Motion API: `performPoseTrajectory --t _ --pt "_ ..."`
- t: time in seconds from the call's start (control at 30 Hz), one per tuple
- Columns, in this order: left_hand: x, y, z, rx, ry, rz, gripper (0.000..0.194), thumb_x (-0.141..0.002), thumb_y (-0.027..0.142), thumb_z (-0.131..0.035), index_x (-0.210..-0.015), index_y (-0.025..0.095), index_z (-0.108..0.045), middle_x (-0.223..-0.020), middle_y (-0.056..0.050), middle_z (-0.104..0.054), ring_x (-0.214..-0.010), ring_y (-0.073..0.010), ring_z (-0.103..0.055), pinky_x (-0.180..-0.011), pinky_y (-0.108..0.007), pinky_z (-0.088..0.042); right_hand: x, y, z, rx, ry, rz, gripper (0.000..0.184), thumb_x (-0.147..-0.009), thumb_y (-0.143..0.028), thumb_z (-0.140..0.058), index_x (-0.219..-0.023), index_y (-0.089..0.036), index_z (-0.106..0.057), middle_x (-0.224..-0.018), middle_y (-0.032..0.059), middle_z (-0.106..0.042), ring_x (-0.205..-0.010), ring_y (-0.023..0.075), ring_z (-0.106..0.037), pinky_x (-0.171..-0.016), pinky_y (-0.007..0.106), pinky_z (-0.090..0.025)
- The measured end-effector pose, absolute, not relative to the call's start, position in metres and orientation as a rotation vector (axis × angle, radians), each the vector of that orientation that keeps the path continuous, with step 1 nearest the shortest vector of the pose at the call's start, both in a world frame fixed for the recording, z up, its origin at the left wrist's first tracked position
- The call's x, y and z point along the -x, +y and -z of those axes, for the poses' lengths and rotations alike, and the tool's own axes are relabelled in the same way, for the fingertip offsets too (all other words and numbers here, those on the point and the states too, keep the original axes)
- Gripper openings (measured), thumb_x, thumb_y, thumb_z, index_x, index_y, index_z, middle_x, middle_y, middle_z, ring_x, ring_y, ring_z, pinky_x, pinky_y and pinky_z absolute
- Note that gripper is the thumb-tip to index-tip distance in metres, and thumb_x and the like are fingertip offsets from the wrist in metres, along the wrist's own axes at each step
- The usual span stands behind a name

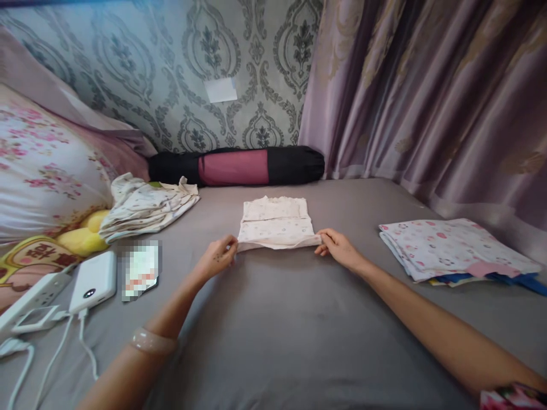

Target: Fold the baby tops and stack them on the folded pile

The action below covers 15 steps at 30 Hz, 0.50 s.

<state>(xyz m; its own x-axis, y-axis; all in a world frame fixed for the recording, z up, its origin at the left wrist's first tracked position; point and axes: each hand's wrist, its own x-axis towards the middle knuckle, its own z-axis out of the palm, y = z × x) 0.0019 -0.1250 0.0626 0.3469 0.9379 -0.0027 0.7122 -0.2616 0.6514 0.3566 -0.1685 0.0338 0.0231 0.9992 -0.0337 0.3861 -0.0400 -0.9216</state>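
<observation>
While folded, garment (277,228) between left hand (219,257) and right hand (339,248), edge pinched in both.

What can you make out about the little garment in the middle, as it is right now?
The garment is white or pale cream with a faint small print, and looks like soft, thin cloth. It lies on the grey sheet, folded into a roughly rectangular shape. The far edge is slightly uneven, and a fold or edge line crosses its upper part. The near edge is gathered into a band: the left hand pinches its left corner, the right hand its right. Sleeves or fastenings cannot be made out.
</observation>
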Motion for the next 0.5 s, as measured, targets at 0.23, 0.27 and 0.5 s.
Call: performPoseTrajectory --t 0.23,0.27,0.5 --pt "0.002 -0.083 -0.069 -1.977 1.335 -0.663 0.035 -0.08 0.053 -0.054 -0.084 0.018 -0.059 -0.065 -0.002 -0.067 -0.064 -0.0171 -0.064 -0.061 -0.026 -0.048 -0.354 -0.14 -0.05 1.464 -1.434 -1.022 0.023 -0.082 -0.023 -0.063 -0.105 -0.018 -0.059 -0.096 0.0088 -0.072 -0.085 0.0163 -0.069 -0.076 0.028 -0.057" --pt "0.002 -0.077 -0.07 -1.983 1.328 -0.672 0.038 -0.076 0.055 -0.059 -0.086 0.018 -0.059 -0.065 -0.001 -0.065 -0.064 -0.0168 -0.063 -0.059 -0.026 -0.046 -0.355 -0.136 -0.05 1.467 -1.45 -1.012 0.028 -0.078 -0.021 -0.067 -0.105 -0.018 -0.06 -0.097 0.008 -0.072 -0.085 0.0162 -0.069 -0.075 0.028 -0.057" --pt "-0.008 -0.042 -0.069 -2.05 1.417 -0.732 0.029 -0.069 0.046 -0.061 -0.075 0.017 -0.062 -0.061 0.003 -0.056 -0.061 -0.0132 -0.052 -0.056 -0.023 -0.037 -0.355 -0.106 -0.049 1.662 -1.287 -0.821 0.008 -0.076 -0.024 -0.064 -0.078 -0.017 -0.065 -0.072 0.0013 -0.068 -0.067 0.0144 -0.063 -0.065 0.024 -0.05"
